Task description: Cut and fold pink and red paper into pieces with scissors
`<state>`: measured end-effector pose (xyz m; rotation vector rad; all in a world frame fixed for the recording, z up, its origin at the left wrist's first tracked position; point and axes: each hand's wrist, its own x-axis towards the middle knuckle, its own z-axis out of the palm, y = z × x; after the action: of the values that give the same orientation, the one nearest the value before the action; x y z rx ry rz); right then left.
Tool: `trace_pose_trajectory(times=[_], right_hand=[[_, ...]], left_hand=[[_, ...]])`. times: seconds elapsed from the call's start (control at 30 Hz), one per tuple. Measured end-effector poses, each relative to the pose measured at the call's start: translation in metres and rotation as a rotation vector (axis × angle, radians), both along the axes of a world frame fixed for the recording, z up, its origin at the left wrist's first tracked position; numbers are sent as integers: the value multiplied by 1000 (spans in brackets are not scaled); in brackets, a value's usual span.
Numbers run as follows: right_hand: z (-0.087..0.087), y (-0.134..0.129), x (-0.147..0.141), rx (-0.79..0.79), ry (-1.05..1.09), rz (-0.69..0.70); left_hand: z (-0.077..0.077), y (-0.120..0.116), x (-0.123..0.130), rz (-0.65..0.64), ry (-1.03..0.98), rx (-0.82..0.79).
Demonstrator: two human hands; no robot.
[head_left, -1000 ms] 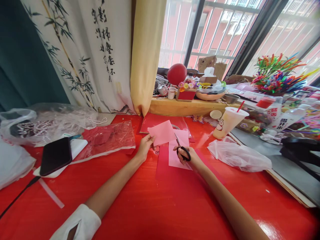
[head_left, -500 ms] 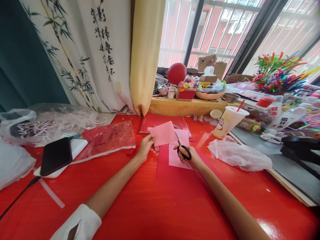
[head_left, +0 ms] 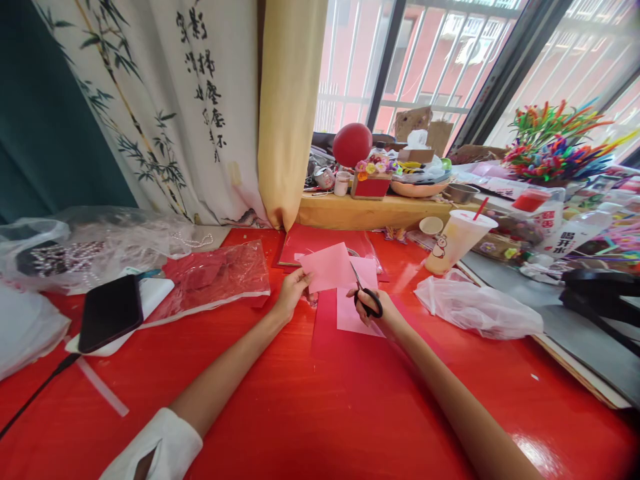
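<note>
My left hand point(head_left: 294, 292) pinches the left edge of a pink sheet of paper point(head_left: 327, 267), held up above the table. In my right hand point(head_left: 377, 312) is a pair of black-handled scissors point(head_left: 369, 301), its blades pointing up and left at the sheet's right edge. I cannot tell whether the blades touch the paper. Under the scissors a second pink sheet point(head_left: 350, 315) lies on red paper point(head_left: 327, 333). Behind the raised sheet is a red packet in clear plastic point(head_left: 295, 247), partly covered by it.
To the left lie a phone point(head_left: 111, 313), a red plastic-wrapped packet point(head_left: 220, 270) and clear bags. On the right stand a drink cup with a straw point(head_left: 457, 243) and a crumpled plastic bag point(head_left: 475, 307). A red balloon point(head_left: 353, 145) and a flower box point(head_left: 371, 185) sit on the sill.
The whole view has shifted very slightly. Both hands, the pink sheet and the scissors keep nearly the same places.
</note>
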<state>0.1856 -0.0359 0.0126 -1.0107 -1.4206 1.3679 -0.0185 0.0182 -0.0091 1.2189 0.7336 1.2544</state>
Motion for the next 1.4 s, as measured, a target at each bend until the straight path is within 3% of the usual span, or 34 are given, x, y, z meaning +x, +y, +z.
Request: trace_pose_trajectory(times=[1.4], right_hand=[[2,2,0,56,-13,-39]], left_hand=[[1,-1,1,-49,74,0]])
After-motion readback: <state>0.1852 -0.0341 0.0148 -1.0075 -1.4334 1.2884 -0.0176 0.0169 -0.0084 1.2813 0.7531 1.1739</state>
